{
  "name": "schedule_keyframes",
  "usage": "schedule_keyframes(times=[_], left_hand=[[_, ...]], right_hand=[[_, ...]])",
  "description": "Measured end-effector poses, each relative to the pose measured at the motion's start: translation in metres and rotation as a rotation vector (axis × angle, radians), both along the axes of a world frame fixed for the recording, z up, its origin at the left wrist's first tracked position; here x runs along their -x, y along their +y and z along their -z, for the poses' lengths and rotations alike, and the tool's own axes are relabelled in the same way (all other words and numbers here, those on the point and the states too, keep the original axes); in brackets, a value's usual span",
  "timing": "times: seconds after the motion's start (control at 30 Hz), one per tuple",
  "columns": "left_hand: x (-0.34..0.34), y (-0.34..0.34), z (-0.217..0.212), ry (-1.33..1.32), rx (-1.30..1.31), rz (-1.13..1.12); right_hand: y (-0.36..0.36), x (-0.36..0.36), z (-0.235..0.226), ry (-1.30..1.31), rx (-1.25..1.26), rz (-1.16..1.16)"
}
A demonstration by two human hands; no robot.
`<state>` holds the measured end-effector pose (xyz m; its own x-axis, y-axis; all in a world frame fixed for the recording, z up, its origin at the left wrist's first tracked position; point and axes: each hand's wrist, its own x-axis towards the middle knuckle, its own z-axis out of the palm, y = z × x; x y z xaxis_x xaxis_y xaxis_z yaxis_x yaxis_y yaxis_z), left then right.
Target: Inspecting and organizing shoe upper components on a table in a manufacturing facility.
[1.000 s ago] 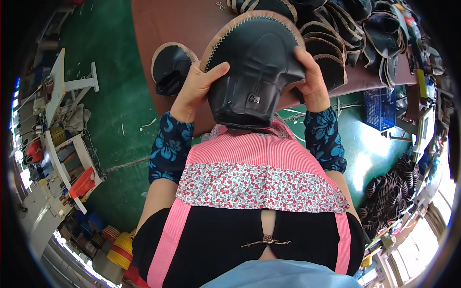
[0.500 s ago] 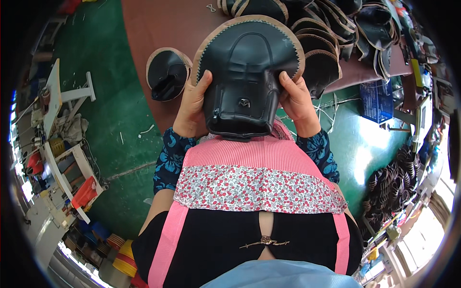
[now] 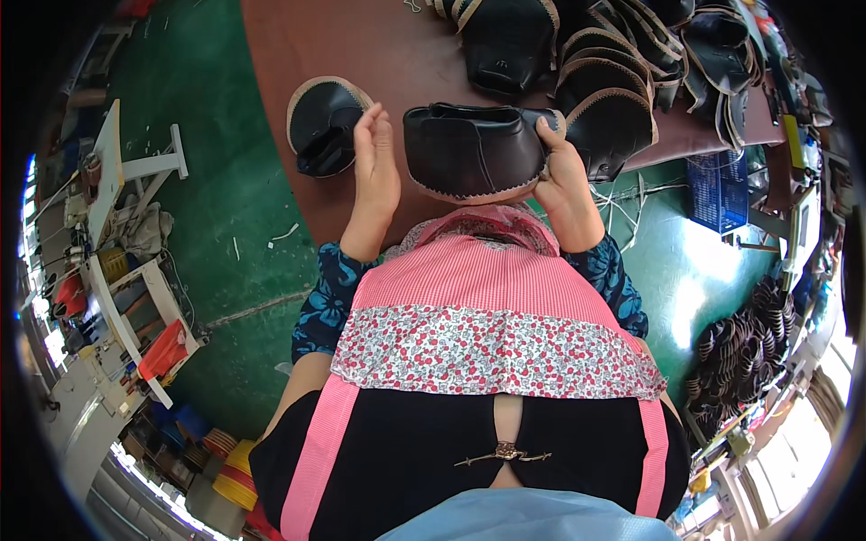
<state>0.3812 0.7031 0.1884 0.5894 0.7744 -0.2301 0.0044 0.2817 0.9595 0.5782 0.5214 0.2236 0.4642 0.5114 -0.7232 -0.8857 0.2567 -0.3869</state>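
A shoe-making workshop. A brown worktable (image 3: 361,54) at the top carries a heap of black stitched shoe uppers (image 3: 622,54). More dark pieces are piled at the right edge (image 3: 749,352). The floor (image 3: 225,180) is painted green, with white work stands (image 3: 117,171) and cluttered benches (image 3: 108,334) along the left side.

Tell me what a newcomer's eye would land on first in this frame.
First, the black shoe upper with its pale stitched edge, folded and held at centre above the brown table. The right hand grips its right end, while the left hand stands open at its left end; whether it touches is unclear. Next come the pile of similar black uppers along the table's far right, and one lone upper lying left of the left hand.
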Motion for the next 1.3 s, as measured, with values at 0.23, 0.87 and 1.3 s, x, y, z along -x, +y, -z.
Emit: schedule_keyframes(times=[0.23,0.87,1.3], left_hand=[[-0.008,-0.012,-0.092,0.144,-1.134,0.341],[0.067,0.122,0.09,0.928,-1.354,-0.042],[-0.021,0.047,0.023,0.042,-0.358,-0.098]], right_hand=[[0.006,0.01,0.024,0.054,0.038,-0.069],[0.09,-0.23,0.128,-1.549,0.603,-0.485],[0.071,-0.14,0.069,-0.718,-0.201,-0.663]])
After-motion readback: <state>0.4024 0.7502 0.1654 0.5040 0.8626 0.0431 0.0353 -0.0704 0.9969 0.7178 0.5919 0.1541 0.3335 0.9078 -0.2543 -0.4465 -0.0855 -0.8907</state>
